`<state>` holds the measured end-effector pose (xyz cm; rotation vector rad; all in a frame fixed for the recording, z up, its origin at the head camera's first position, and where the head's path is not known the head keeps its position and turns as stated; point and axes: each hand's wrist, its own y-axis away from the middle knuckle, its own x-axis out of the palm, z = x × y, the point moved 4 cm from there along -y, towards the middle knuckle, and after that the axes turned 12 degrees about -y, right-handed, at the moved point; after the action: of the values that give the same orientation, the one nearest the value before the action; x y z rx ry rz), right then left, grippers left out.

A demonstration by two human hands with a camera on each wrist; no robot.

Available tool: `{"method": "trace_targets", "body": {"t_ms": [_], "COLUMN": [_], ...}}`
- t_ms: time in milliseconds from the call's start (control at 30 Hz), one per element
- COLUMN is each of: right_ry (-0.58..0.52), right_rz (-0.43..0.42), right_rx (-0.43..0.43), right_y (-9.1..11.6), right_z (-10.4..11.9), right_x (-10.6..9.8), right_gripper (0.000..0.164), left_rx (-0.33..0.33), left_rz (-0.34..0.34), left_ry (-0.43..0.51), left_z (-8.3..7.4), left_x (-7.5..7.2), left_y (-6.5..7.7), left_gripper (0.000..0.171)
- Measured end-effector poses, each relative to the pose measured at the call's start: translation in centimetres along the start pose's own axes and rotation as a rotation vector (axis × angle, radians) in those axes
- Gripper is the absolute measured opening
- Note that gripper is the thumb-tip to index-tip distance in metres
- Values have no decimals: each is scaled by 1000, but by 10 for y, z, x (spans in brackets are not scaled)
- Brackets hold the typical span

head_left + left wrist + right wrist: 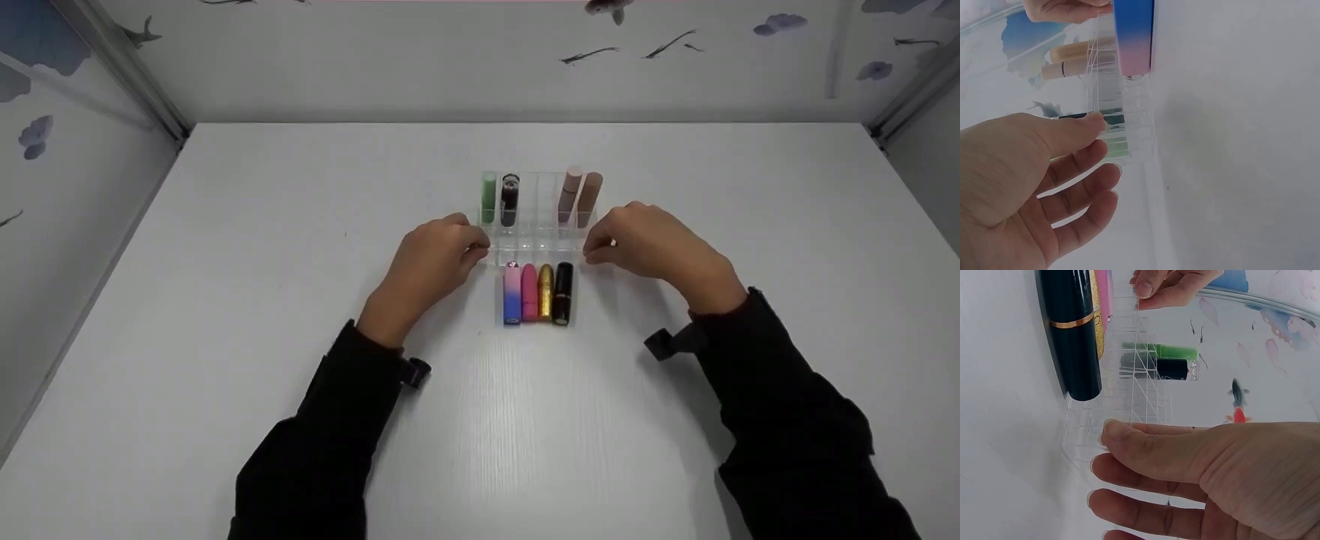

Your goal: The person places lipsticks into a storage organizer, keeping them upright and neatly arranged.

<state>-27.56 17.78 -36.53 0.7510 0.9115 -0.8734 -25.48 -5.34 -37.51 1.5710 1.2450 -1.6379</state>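
A clear plastic lipstick organizer (pixel 538 196) stands on the table between both hands. My left hand (pixel 441 253) pinches its left edge with thumb and fingertips; my right hand (pixel 649 241) grips its right edge likewise. In its back row stand a green tube (pixel 489 198) and a dark, clear-capped tube (pixel 510 199) at left. A pale pink tube (pixel 569 193) and a tan tube (pixel 590 198) lean at right. Lying side by side before the organizer are a pink-and-blue lipstick (pixel 512 295), a bright pink one (pixel 529 294), a gold one (pixel 546 294) and a black one (pixel 562 294).
The white table (pixel 225 300) is enclosed by pale panels (pixel 420 67) printed with fish and petals at the back and sides. Black sleeves (pixel 307 450) cover both forearms, with a dark strap (pixel 679 341) at the right wrist.
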Motion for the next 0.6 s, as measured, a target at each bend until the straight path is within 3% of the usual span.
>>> {"method": "trace_targets", "body": {"t_ms": [167,600], "right_ry": [-4,-16], "right_rz": [3,0], "right_rx": [11,-3], "right_y": [0,0], "right_z": [1,0], "right_x": [0,0], "right_gripper": [10,10], "left_rx": [-23,-67], "left_rz": [23,72], "left_ry": [39,-2], "left_z": [2,-4], "left_x": [2,6], "left_y": [-1,-2], "left_gripper": [13,15]}}
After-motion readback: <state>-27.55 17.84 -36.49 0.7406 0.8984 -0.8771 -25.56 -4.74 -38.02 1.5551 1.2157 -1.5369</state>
